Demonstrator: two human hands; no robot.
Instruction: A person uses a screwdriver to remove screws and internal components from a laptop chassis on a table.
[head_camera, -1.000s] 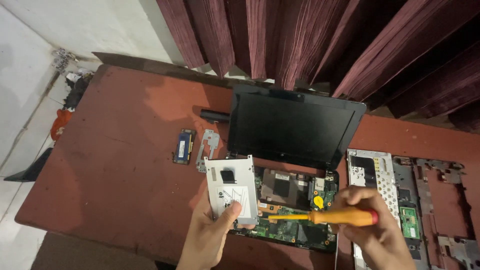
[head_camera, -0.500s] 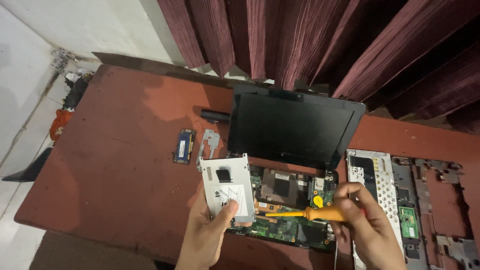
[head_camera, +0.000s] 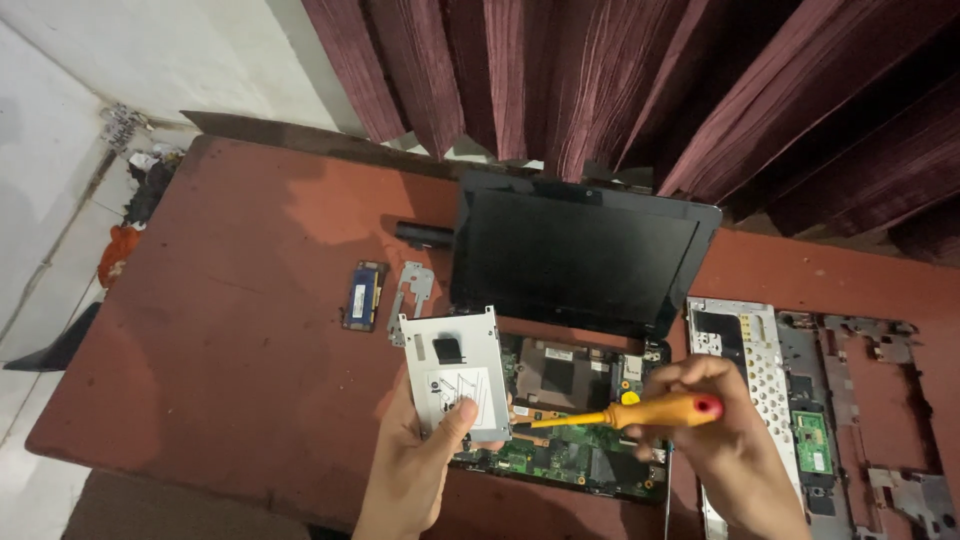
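So we're mid-teardown: our left hand (head_camera: 425, 455) grips the silver hard drive caddy (head_camera: 455, 372), lifted over the bare motherboard (head_camera: 565, 440). Our right hand (head_camera: 715, 430) is closed round the orange screwdriver (head_camera: 625, 412), tip at the caddy's edge. Next bit probably needs a steady tip on a tiny screw. Caddy's flat metal with a white label. Further back on the counter (head_camera: 230, 330): the black screen (head_camera: 575, 255).

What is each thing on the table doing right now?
Silver rectangular hard drive: lifted, tilted, held by left hand.
Orange-handled screwdriver: held level in right hand, tip toward the drive.
Black laptop: lid open, screen dark, green circuit board bared.
Grey keyboard frame: removed, lying flat.
Small memory stick: lying loose.
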